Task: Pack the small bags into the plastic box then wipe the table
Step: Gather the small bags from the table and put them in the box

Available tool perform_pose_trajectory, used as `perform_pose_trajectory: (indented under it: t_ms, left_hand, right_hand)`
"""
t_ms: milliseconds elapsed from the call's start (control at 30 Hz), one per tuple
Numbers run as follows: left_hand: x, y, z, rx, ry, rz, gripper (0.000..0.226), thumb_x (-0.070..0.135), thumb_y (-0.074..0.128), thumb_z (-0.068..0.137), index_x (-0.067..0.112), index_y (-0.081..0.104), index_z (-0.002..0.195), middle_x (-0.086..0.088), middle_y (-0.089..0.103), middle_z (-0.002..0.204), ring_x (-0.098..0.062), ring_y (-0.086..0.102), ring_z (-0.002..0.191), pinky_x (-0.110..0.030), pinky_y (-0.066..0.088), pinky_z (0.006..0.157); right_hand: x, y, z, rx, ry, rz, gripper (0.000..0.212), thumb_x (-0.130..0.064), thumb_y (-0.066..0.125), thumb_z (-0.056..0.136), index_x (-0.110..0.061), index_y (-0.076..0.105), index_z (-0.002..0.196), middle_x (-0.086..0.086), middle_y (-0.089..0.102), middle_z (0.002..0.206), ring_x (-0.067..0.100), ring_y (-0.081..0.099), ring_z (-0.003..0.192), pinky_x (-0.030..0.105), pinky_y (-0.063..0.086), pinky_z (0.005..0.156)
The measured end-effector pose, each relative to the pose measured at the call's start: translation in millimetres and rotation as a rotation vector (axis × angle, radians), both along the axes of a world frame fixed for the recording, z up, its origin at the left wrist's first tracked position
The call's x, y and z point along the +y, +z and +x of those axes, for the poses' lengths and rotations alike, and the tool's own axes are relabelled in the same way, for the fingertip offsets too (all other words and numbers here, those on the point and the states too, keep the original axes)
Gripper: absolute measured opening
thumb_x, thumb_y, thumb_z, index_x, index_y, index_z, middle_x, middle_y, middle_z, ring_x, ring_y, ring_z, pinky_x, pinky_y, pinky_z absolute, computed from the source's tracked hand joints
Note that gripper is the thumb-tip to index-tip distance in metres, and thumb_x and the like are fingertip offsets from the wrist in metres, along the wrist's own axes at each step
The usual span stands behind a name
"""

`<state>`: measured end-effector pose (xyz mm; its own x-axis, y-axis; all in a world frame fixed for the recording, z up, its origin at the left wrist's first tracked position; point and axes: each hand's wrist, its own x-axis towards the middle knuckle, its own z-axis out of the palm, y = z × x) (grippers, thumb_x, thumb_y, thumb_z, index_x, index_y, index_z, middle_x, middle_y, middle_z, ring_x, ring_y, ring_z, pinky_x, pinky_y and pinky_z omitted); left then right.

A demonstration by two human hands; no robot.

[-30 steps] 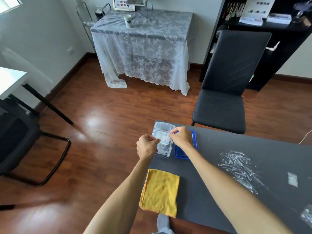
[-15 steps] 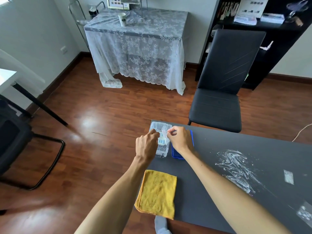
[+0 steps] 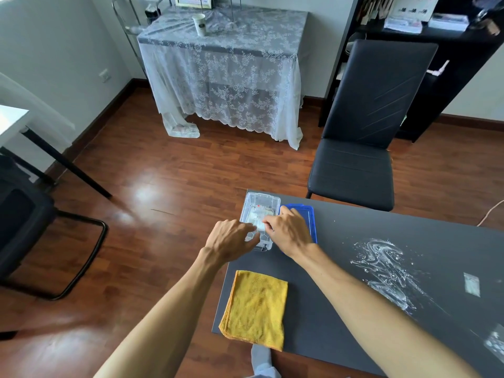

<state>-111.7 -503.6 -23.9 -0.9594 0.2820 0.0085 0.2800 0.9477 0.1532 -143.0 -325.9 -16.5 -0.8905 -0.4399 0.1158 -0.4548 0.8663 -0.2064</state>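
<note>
A clear plastic box (image 3: 260, 203) stands at the far left corner of the dark table (image 3: 327, 309), with its blue lid (image 3: 306, 214) lying right beside it. Both my hands are over the box. My left hand (image 3: 231, 238) and my right hand (image 3: 290, 230) pinch a small clear bag (image 3: 259, 215) from either side and hold it down inside the box. Another small bag (image 3: 471, 284) lies on the table at the far right, and one more (image 3: 495, 343) shows at the right edge. A folded yellow cloth (image 3: 256, 306) lies near the table's front left corner.
A smear of white spill (image 3: 387, 271) spreads across the table's right half. A black chair (image 3: 362, 137) stands behind the table. A lace-covered table (image 3: 223, 66) with a paper cup (image 3: 199, 24) stands further back, and a black shelf unit (image 3: 436, 36) is at the back right.
Both hands have lowered from just above the box down into it, pressing the small bag inside. The view has tilted slightly.
</note>
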Motion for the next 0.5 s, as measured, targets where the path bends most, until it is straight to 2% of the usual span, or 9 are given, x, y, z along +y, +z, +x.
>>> perform_pose_trajectory:
  t_ms: [67,133,267,400,500]
  left_hand:
    - [-6.7,-1.4,4.2,0.019,-0.031,0.004,0.05,0.063,0.043,0.088,0.034,0.065,0.121,0.011,0.064,0.129,-0.023,0.07,0.096,-0.032,0.051,0.067]
    - [-12.5,-1.8,7.7,0.007,-0.044,0.007,0.054,0.068,0.048,0.085,0.034,0.063,0.124,0.015,0.057,0.135,-0.018,0.069,0.099,-0.03,0.05,0.065]
    - [-18.8,-6.7,11.6,-0.018,-0.01,0.015,0.05,0.065,0.049,0.088,0.035,0.062,0.124,0.016,0.056,0.136,-0.018,0.068,0.103,-0.029,0.05,0.065]
    - [-17.8,-10.9,16.3,-0.011,0.014,0.071,0.045,0.061,0.049,0.09,0.033,0.064,0.123,0.014,0.06,0.131,-0.023,0.069,0.099,-0.033,0.052,0.064]
    - [-15.8,-12.8,18.7,-0.002,0.046,0.108,0.042,0.058,0.053,0.09,0.034,0.065,0.122,0.012,0.063,0.128,-0.022,0.068,0.102,-0.033,0.053,0.066]
  right_hand:
    - [-1.8,-2.9,-0.8,-0.012,0.079,0.114,0.023,-0.018,0.053,0.097,-0.021,0.074,0.089,0.006,0.069,0.071,0.024,0.057,0.087,0.035,0.044,0.077]
    - [-3.5,-3.8,-1.6,-0.028,0.146,0.203,0.025,-0.017,0.049,0.098,-0.022,0.074,0.096,0.006,0.07,0.079,0.023,0.056,0.093,0.035,0.041,0.081]
    - [-8.7,0.5,-3.5,-0.106,0.226,0.381,0.018,-0.011,0.054,0.094,-0.02,0.065,0.104,0.008,0.07,0.091,0.028,0.05,0.111,0.039,0.034,0.089]
    - [-23.7,8.8,-13.9,-0.269,0.242,0.577,0.046,-0.007,0.064,0.084,-0.02,0.056,0.128,0.004,0.066,0.119,0.03,0.036,0.13,0.049,0.023,0.11]
    - [-33.2,10.1,-18.3,-0.319,0.237,0.674,0.055,-0.011,0.066,0.084,-0.02,0.05,0.136,-0.001,0.059,0.132,0.032,0.028,0.137,0.051,0.018,0.114]
